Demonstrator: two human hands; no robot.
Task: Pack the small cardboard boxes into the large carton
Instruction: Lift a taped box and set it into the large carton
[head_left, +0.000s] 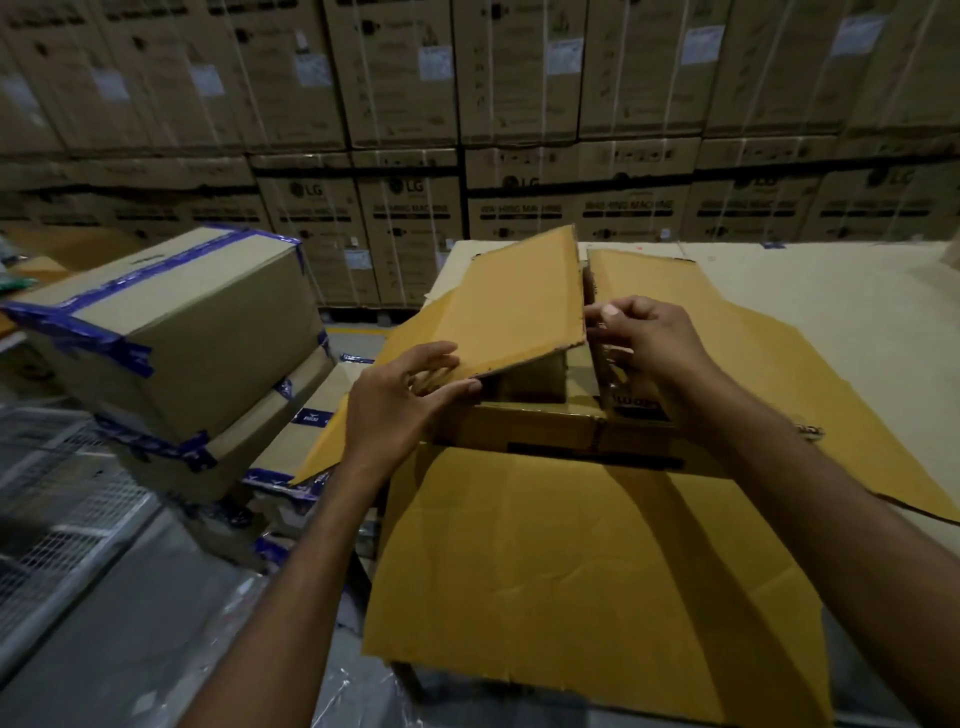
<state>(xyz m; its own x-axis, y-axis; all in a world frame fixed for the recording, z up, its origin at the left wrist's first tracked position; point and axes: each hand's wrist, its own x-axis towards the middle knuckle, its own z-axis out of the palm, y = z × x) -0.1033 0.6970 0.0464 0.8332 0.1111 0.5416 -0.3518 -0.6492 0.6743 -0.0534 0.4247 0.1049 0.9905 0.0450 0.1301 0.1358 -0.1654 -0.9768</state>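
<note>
The large carton (597, 561) stands open in front of me, its brown flaps spread outward. Inside its opening lies a small cardboard box (530, 423) with dark print along its near side. My left hand (400, 400) pinches the near corner of a raised flap (514, 306), thumb under and fingers on its edge. My right hand (644, 338) grips the near edge of that flap's right corner, beside a second flap (654, 286) lying to the right. The inside of the carton is mostly hidden by the flaps and my hands.
To the left, sealed boxes with blue tape (171, 322) are stacked on one another. A wire-mesh cage (57, 499) stands at the lower left. A wall of large printed cartons (519, 130) fills the background. A pale cardboard surface (831, 291) stretches to the right.
</note>
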